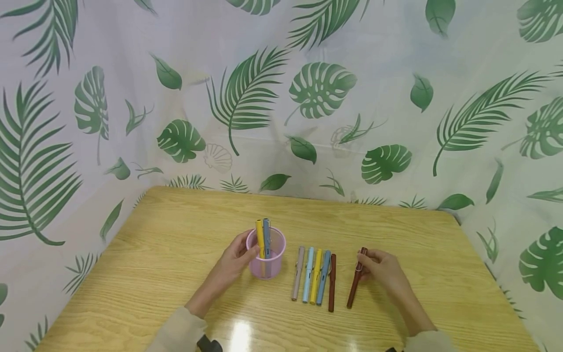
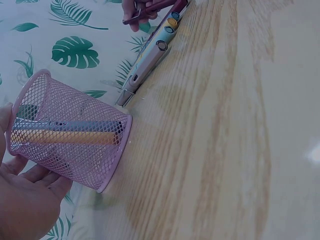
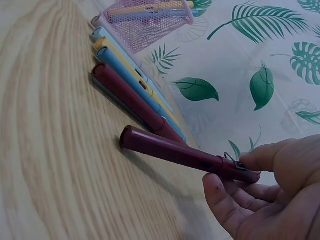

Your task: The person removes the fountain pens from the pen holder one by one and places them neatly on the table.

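Observation:
A pink mesh cup (image 1: pixel 266 257) stands on the wooden table (image 1: pixel 176 244) with a yellow pen (image 1: pixel 260 238) and a blue pen (image 1: pixel 267 237) upright in it. My left hand (image 1: pixel 235 261) holds the cup's side; the cup (image 2: pixel 67 131) fills the left wrist view. My right hand (image 1: pixel 381 269) pinches the far end of a dark red pen (image 1: pixel 355 283), whose other end rests on the table. The same pen (image 3: pixel 180 152) shows in the right wrist view between thumb and fingers (image 3: pixel 260 159). Between the hands lies a row of pens (image 1: pixel 314 277).
The row holds a grey, a light blue, a yellow, a blue and a dark red pen (image 1: pixel 332 282), side by side. A leaf-print cloth (image 1: pixel 308 98) walls the table on the back and sides. Bare tabletop lies to the left and near front.

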Motion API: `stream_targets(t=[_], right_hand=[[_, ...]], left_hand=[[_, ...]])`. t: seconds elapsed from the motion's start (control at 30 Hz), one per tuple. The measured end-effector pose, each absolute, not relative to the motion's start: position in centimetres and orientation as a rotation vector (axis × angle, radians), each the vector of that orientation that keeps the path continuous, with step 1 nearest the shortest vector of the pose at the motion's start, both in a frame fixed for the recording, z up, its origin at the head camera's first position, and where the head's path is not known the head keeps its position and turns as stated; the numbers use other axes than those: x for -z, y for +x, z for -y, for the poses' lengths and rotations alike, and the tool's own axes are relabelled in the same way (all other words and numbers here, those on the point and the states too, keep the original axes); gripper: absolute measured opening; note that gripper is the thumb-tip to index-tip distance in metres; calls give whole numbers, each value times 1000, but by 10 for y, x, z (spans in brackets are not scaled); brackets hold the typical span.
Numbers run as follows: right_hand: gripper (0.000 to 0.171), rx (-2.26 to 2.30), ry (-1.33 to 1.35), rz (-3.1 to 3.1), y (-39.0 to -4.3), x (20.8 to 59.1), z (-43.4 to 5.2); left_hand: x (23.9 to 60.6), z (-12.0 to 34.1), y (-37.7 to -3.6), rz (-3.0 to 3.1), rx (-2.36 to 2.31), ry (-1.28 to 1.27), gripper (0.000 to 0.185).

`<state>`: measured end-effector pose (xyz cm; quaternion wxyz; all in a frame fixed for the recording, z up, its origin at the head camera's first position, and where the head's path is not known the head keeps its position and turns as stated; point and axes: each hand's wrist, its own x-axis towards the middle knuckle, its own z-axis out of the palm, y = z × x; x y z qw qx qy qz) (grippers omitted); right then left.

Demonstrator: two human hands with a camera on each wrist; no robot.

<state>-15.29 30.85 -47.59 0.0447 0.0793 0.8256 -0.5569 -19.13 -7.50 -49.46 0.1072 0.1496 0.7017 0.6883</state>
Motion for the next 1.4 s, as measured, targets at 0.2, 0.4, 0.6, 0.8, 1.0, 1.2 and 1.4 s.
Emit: stream_targets(t=[0.2, 0.4, 0.6, 0.8, 1.0, 1.2, 1.4], right_hand=[[47, 1654, 224, -2532, -156, 481, -301], [49, 1638, 245, -2553, -158, 484, -293], [47, 1582, 260, -2616, -157, 485, -285], [47, 1545, 280, -2652, -158, 486, -279], [43, 1502, 290, -2705, -159, 489, -274], [40, 1426, 292, -2767, -160, 491, -271], [40, 1395, 304, -2780, -158, 490, -267]], left_hand=[[494, 75, -191, -2069, -2027, 428, 61], [494, 74, -192, -2065, -2035, 424, 61], [494, 73, -191, -2060, -2045, 407, 61], [494, 73, -191, -2058, -2048, 416, 61], [494, 74, -191, -2063, -2038, 421, 62], [495, 74, -191, -2058, -2040, 427, 62], [496, 74, -192, -2045, -2042, 430, 63]])
